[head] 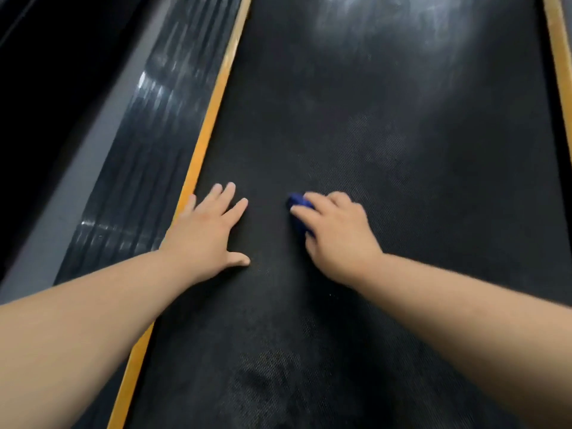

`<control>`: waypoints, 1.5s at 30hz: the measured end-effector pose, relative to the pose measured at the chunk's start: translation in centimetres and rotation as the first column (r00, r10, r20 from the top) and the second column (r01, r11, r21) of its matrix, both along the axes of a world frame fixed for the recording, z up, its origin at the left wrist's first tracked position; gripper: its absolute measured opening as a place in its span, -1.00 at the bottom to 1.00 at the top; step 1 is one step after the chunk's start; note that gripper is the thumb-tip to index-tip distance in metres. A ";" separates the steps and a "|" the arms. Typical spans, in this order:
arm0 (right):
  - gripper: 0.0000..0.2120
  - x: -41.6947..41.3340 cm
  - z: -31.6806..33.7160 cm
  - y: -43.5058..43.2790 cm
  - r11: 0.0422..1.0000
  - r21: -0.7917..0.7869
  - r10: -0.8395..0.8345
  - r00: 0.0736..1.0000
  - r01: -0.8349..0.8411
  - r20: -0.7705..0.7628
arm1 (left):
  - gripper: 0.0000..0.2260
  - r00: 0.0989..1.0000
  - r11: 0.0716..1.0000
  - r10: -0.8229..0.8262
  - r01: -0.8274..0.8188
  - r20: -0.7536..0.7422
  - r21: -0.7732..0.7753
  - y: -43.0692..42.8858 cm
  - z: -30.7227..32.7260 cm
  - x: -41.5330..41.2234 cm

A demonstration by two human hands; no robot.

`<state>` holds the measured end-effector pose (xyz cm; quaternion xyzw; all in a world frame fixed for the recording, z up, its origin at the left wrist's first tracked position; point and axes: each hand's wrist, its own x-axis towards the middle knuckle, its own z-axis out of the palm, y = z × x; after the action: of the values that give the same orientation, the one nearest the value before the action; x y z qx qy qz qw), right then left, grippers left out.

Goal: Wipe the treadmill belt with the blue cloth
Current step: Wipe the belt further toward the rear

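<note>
The black textured treadmill belt (387, 150) fills most of the view. My right hand (335, 232) lies on the belt near its middle, fingers curled over a bunched blue cloth (298, 203), most of which is hidden under the palm. My left hand (207, 229) rests flat on the belt beside its left edge, fingers spread and straight, holding nothing. A hand's width of bare belt separates the two hands.
An orange strip (210, 119) borders the belt on the left, with a ribbed black side rail (148, 134) and a grey frame (102, 144) beyond it. Another orange strip (557, 51) runs along the right edge. Pale smears mark the far belt (387, 29).
</note>
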<state>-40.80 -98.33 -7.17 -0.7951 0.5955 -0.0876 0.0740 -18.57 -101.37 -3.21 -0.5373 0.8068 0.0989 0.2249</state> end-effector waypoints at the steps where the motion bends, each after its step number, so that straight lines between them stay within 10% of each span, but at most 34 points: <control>1: -0.57 1.1 -0.1 1.1 0.997 0.018 0.069 0.997 -0.070 0.039 | -0.05 0.999 0.997 0.033 -0.031 0.035 -0.066 0.0 0.3 0.8; 6: -0.46 3.8 0.0 0.4 0.973 0.076 0.209 0.970 -0.219 0.121 | 0.16 0.900 0.897 0.437 -0.436 0.000 0.078 0.5 1.3 3.9; 11: -0.43 4.1 0.6 -1.2 0.981 0.165 -0.086 0.994 0.097 -0.073 | 0.15 0.875 0.852 0.483 -0.463 -0.026 0.246 1.1 2.3 4.1; 17: -0.34 5.9 3.1 1.5 0.922 0.385 -0.028 0.999 0.032 -0.016 | 0.11 0.898 0.820 0.439 -0.410 0.022 0.398 3.0 5.3 4.7; 25: -0.46 2.3 2.6 0.6 0.903 0.176 0.421 0.886 -0.391 -0.193 | -0.08 0.978 0.977 0.207 -0.208 0.028 0.047 -0.5 2.0 6.2; 32: -0.57 4.9 1.7 -4.8 0.971 0.119 -0.188 0.968 0.209 -0.165 | -0.13 0.979 0.977 0.202 -0.204 -0.032 -0.057 -0.6 -0.1 7.1; 39: -0.28 5.9 2.6 3.2 0.906 0.329 0.253 0.964 -0.265 0.080 | -0.13 0.981 0.981 0.194 -0.194 -0.008 0.004 -1.1 0.3 7.1; 42: 0.08 3.5 4.1 1.2 0.835 0.503 0.235 0.971 -0.222 0.039 | -0.23 0.970 0.980 0.200 -0.197 -0.141 0.032 -0.7 1.1 5.8; 45: -0.03 0.7 3.9 -0.4 0.919 0.386 0.055 0.995 -0.082 0.080 | -0.29 0.945 0.997 -0.065 0.052 -0.320 -0.051 1.7 0.4 2.6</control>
<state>-40.06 -98.75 -3.31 -0.7817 0.5698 0.0079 0.2534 -15.93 -99.62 -2.82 -0.4944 0.8502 0.1612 0.0822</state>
